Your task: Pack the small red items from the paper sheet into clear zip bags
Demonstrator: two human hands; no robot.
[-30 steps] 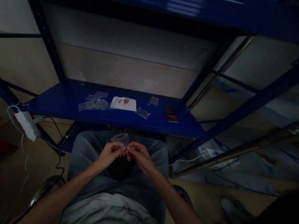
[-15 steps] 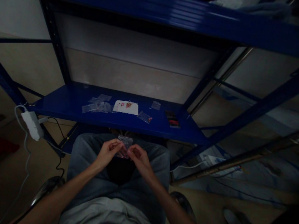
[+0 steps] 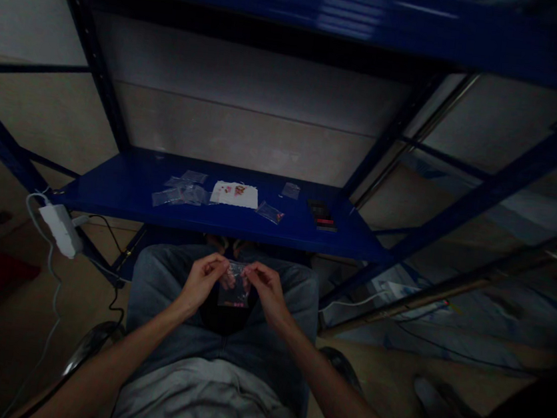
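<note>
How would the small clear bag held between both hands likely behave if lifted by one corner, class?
The small clear bag is probably floppy: it hangs thin from its top edge, pinched by the left hand and right hand. Likely very light, as a pinch alone carries it. Its pink bits may slide about.

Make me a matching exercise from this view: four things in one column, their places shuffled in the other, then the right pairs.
Things
1. nearest bag
2. white sheet
3. dark box
4. power strip

Places
A. right part of the shelf
B. off the shelf's left end, on a cable
C. pinched between the left hand and right hand, over the lap
D. middle of the shelf

Pairs: 1-C, 2-D, 3-A, 4-B.
</note>
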